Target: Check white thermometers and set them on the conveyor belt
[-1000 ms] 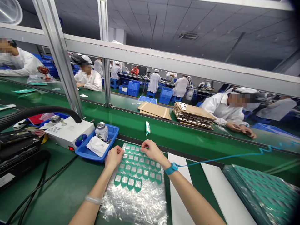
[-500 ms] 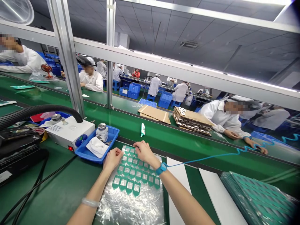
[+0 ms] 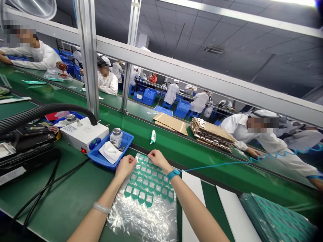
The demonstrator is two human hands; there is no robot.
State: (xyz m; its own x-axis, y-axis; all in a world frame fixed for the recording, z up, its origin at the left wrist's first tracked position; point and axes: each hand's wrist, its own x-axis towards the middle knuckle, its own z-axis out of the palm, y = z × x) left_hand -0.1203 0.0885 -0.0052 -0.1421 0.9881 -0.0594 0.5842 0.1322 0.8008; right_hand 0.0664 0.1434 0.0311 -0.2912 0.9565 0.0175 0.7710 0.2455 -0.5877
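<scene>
A: Head view. Sheet of green tabs flat on clear bubble wrap, on green worktop. Long axis running away from body, slightly right.

B: Hands?

A: Both at far edge. Left hand at far-left corner, fingers curled onto sheet. Right hand at far edge, fingers apparently pinching one tab; grip partly hidden. Right nearer top row.

B: Look?

A: Rows of green-framed tabs, glossy centres.
</scene>
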